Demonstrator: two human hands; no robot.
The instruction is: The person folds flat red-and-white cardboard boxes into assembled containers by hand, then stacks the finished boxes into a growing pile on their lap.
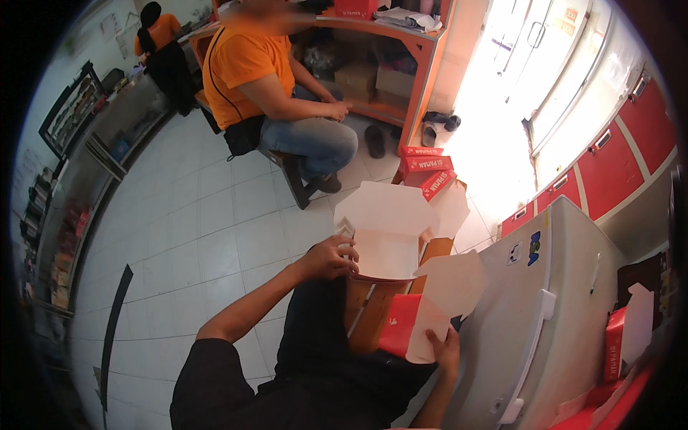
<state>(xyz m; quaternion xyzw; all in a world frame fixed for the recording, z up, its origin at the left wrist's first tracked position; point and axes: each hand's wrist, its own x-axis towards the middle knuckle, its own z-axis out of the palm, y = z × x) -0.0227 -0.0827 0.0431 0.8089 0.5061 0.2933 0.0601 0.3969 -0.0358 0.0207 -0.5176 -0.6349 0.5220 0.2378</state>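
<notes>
Head view: left fingers (349, 252) are resting half-curled at an open white-lined cardboard box (387, 254) sitting just to their right on the brown slatted wooden tabletop (375, 312), hold unclear; right fingers (434, 340) are gripping the white edge of a red-and-white cardboard box (403, 322) nearer the body.

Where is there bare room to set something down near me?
White tiled floor, between the long black strip at left and your left arm. The brown wooden bench is crowded with red-and-white cardboard boxes, your right hand holding one.
</notes>
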